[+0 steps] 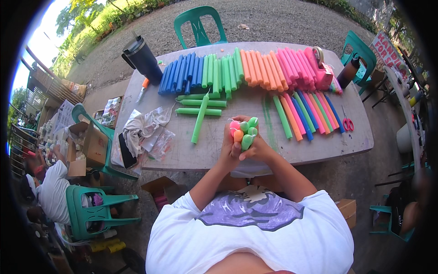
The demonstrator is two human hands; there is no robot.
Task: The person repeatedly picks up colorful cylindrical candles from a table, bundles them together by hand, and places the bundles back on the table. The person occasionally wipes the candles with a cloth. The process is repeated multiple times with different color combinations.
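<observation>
Between my two hands, above the table's near edge, stands a bundle of candles (244, 132), green, pink and orange, wick ends up. My left hand (229, 145) wraps the bundle's left side and my right hand (259, 147) its right side. The candles' lower ends are hidden by my hands. Left of the bundle a green candle (200, 119) lies across a few other green candles (212, 112). To the right lies a row of mixed candles (310, 114) in green, orange, pink and blue. Farther back are piles of blue candles (181, 73), green candles (221, 71), orange candles (263, 69) and pink candles (296, 66).
On the table (182, 153) are a dark tumbler (143, 59), a cutter knife (143, 89), white cloth and plastic (148, 128), a phone (127, 150), a pink tape dispenser (323, 73), a dark bottle (348, 73) and red scissors (347, 122). Another person (52, 192) sits at the left.
</observation>
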